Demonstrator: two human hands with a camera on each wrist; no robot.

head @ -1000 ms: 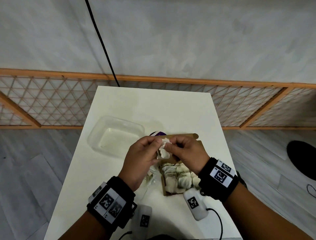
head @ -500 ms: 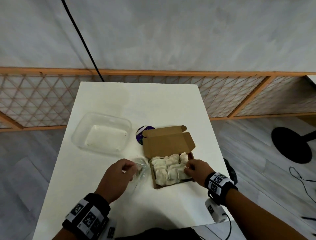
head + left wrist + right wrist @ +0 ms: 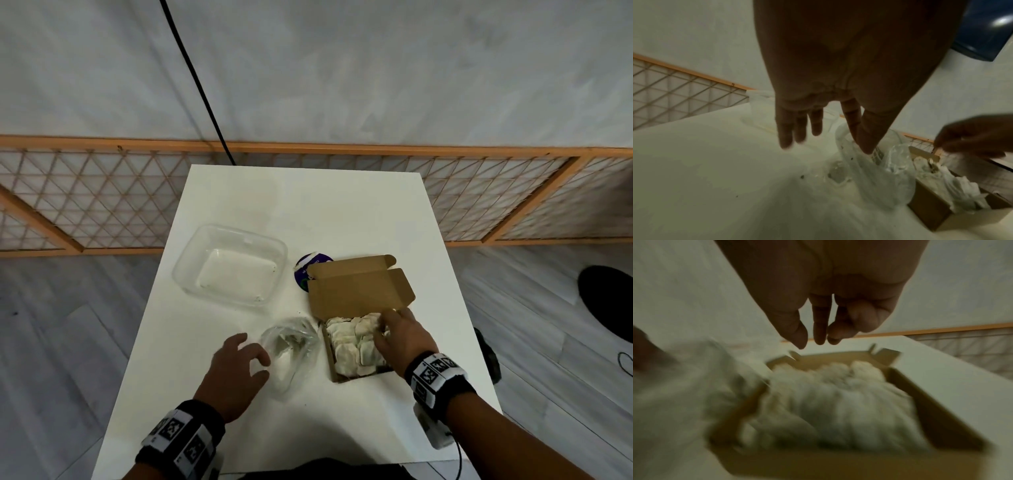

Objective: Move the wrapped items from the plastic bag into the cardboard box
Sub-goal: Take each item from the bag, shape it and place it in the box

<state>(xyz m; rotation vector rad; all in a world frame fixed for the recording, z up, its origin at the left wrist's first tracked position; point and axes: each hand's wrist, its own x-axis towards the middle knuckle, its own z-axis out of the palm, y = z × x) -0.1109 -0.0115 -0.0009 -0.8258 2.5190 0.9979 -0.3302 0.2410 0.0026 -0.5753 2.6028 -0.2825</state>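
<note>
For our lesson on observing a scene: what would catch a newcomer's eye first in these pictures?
The open cardboard box, right of centre on the white table, is packed with pale wrapped items, and the right hand hovers over them. Just left of it lies a crumpled plastic bag with the left hand open beside it. Further back on the left sits a clear plastic tray.
</note>
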